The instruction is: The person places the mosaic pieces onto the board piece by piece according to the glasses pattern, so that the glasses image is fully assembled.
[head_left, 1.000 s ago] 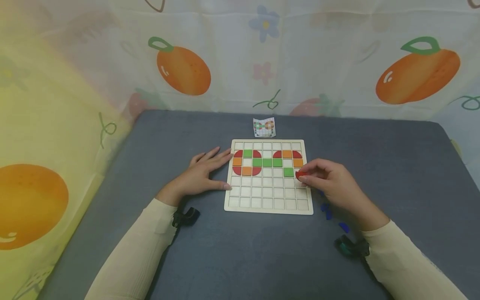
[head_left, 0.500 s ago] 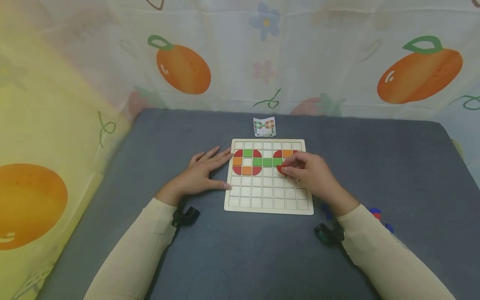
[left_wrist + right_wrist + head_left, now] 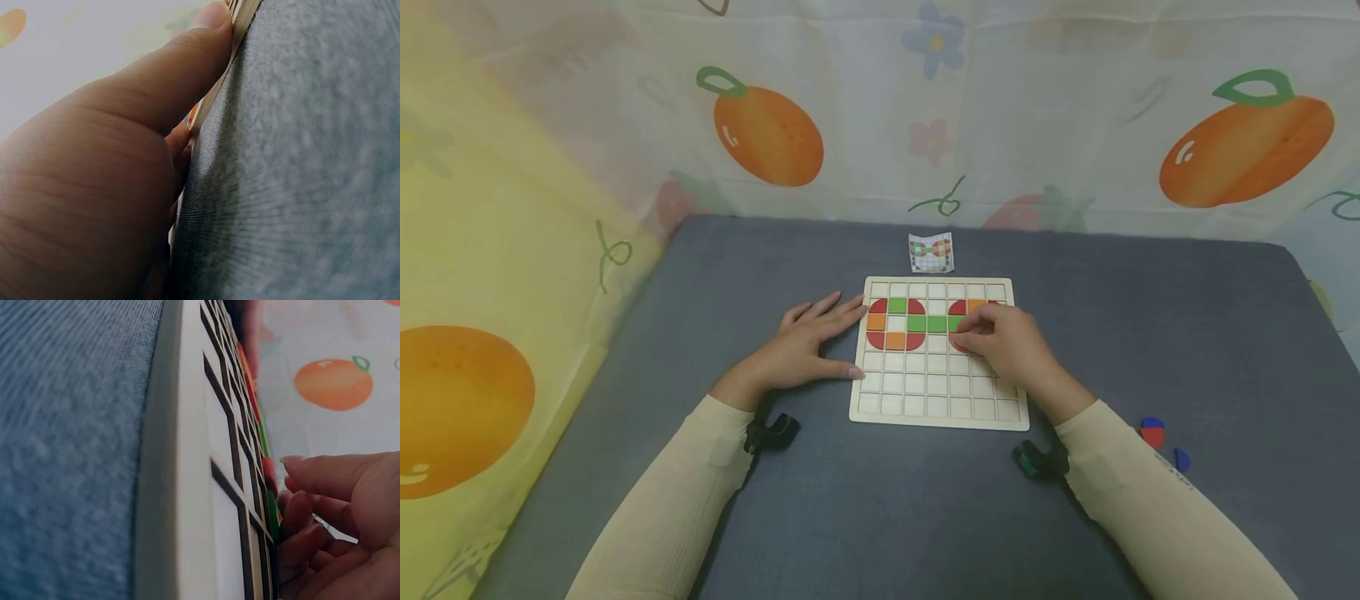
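A pale wooden grid board (image 3: 925, 400) lies on the grey table, with red, green and orange tiles in its upper cells. With thumb and fingertips, my right hand (image 3: 1011, 350) pinches a red rounded-corner tile (image 3: 957, 342) at a cell right of the board's middle. The right wrist view shows that red tile (image 3: 269, 470) low at the board beside the thumb; the hand hides several tiles behind it. My left hand (image 3: 801, 346) rests with spread fingers along the board's left edge. In the left wrist view its thumb (image 3: 181, 75) touches the rim.
A small printed pattern card (image 3: 931, 252) lies beyond the board's far edge. Right of the board, near the right sleeve, are a red-and-blue piece (image 3: 1152, 433) and a blue piece (image 3: 1182, 459). A fruit-patterned cloth (image 3: 865, 125) hangs behind the table.
My right hand has moved left across the board with the red tile, from the right edge to a cell nearer the middle, and lowered it there. My left hand has stayed put.
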A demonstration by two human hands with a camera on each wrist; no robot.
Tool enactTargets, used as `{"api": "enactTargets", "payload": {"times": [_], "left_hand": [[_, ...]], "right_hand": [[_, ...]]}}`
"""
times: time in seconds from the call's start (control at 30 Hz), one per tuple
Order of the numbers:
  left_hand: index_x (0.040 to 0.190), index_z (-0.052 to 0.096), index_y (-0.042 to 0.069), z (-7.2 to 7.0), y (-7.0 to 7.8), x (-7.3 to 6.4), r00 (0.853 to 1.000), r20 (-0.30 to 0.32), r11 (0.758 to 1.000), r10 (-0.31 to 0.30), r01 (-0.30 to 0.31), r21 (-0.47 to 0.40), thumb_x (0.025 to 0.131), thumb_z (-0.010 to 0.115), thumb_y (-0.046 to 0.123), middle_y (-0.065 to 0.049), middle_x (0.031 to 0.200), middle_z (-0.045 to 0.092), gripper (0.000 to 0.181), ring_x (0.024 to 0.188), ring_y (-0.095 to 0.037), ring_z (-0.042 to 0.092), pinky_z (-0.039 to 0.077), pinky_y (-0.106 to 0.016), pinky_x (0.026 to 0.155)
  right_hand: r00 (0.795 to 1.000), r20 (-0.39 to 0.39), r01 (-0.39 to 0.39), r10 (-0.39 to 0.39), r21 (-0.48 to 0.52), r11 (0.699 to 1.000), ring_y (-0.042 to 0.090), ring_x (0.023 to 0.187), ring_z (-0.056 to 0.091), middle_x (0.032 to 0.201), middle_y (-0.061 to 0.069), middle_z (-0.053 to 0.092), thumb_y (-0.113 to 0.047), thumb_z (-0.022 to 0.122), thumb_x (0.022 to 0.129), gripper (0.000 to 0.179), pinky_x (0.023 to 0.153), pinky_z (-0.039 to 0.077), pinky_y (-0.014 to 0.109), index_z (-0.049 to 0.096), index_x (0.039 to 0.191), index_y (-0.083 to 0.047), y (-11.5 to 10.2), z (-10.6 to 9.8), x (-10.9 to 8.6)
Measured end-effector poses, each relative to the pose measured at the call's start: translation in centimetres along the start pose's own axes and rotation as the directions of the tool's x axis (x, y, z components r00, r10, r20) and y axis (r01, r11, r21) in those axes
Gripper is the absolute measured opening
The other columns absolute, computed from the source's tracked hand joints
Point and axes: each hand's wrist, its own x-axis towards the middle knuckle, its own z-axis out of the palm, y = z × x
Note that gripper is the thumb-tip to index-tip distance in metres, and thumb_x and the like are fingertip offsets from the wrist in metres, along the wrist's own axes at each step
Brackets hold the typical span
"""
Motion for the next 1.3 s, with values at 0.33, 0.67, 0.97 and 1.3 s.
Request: {"api": "enactTargets", "payload": {"times": [0.33, 0.67, 0.97, 1.3], "left_hand": [[0.175, 0.028, 0.028, 0.0, 0.3, 0.1, 1.000, 0.005, 1.000, -0.009, 0.009, 0.012, 0.093, 0.082, 0.062, 0.013, 0.179, 0.018, 0.104, 0.166, -0.023, 0.000, 0.000, -0.061, 0.124], [0.175, 0.028, 0.028, -0.2, 0.4, 0.1, 1.000, 0.007, 1.000, -0.015, 0.015, 0.007, 0.093, 0.081, 0.062, 0.013, 0.179, 0.018, 0.103, 0.166, -0.024, 0.000, -0.001, -0.060, 0.124], [0.175, 0.028, 0.027, -0.1, 0.2, 0.1, 1.000, 0.007, 1.000, -0.008, 0.008, 0.015, 0.093, 0.081, 0.063, 0.013, 0.179, 0.019, 0.104, 0.166, -0.025, 0.001, -0.001, -0.061, 0.124], [0.175, 0.028, 0.026, -0.1, 0.3, 0.0, 1.000, 0.000, 1.000, 0.001, -0.001, 0.016, 0.093, 0.082, 0.062, 0.012, 0.179, 0.019, 0.104, 0.166, -0.024, 0.001, 0.001, -0.060, 0.124]], "right_hand": [[0.998, -0.015, 0.060, -0.061, -0.073, 0.996, 0.026, 0.092, 0.059, 0.101, 0.008, 0.064, -0.015, 0.084, 0.099, 0.015, 0.082, 0.049, 0.043, 0.080, 0.110, -0.006, 0.3, 0.2, -0.3], [0.994, -0.012, 0.108, -0.110, -0.131, 0.986, 0.027, 0.088, 0.056, 0.096, 0.007, 0.062, -0.010, 0.084, 0.097, 0.012, 0.081, 0.046, 0.044, 0.080, 0.107, -0.004, 0.1, 0.2, -0.2], [0.996, -0.001, 0.095, -0.095, -0.016, 0.995, 0.026, 0.090, 0.057, 0.100, 0.007, 0.063, -0.022, 0.078, 0.104, 0.021, 0.081, 0.047, 0.044, 0.077, 0.119, -0.007, 0.6, 0.1, -0.3], [0.995, 0.031, 0.084, -0.093, 0.220, 0.972, 0.031, 0.100, 0.063, 0.116, 0.016, 0.069, -0.039, 0.060, 0.114, 0.043, 0.087, 0.050, 0.046, 0.069, 0.133, -0.002, 0.8, -2.2, -2.3]]}}
